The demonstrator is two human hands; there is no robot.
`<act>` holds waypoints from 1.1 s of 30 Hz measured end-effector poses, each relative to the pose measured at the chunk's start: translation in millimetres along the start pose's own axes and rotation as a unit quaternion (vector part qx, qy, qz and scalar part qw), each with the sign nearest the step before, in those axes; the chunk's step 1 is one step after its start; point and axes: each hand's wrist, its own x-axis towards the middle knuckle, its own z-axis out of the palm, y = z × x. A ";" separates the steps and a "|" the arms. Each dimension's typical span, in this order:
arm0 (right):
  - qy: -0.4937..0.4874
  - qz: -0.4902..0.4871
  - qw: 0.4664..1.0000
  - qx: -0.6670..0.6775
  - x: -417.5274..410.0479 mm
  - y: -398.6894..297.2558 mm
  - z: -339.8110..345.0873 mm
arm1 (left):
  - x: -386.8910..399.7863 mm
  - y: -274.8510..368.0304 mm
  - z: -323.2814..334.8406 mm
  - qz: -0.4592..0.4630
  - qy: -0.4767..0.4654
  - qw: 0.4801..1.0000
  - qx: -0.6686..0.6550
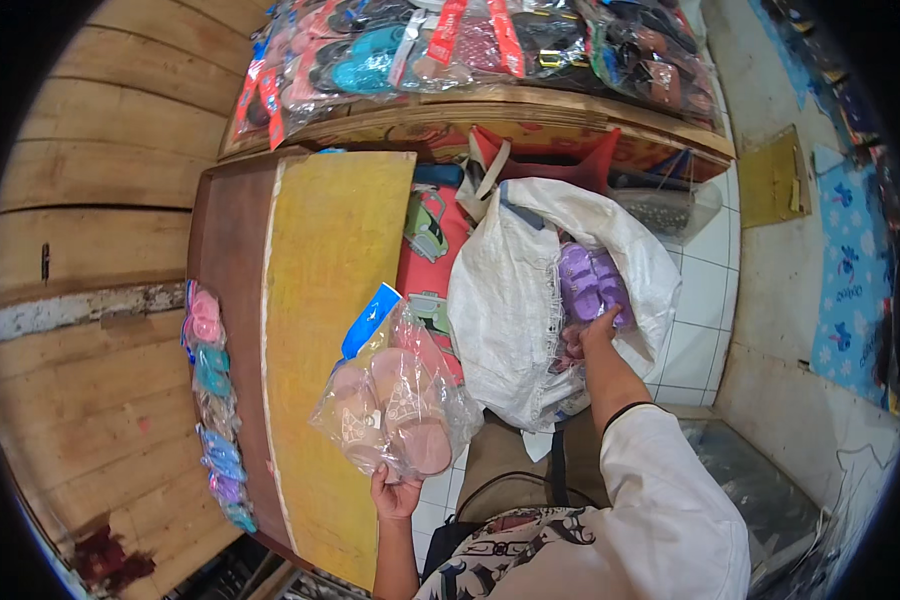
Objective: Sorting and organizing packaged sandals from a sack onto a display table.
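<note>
My left hand grips the lower end of a clear plastic bag with a pair of pink slide sandals inside. A blue header tops that bag, which is held up over the yellow board's edge. My right hand reaches into the mouth of a white woven sack and touches a pair of purple sandals; its fingers are partly hidden, so I cannot tell whether they grip. Darker pink footwear shows below the purple pair, inside the sack.
A yellow board lies on a brown table at left. Bagged footwear lines its left side. More bagged sandals cover a wooden shelf ahead. Beside the sack are a red printed cloth item and a red bag.
</note>
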 end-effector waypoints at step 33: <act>-0.584 -0.054 0.804 -0.098 -32.8 -45.0 -146.6 | -214.5 -134.4 -23.7 0.292 0.011 0.936 -0.195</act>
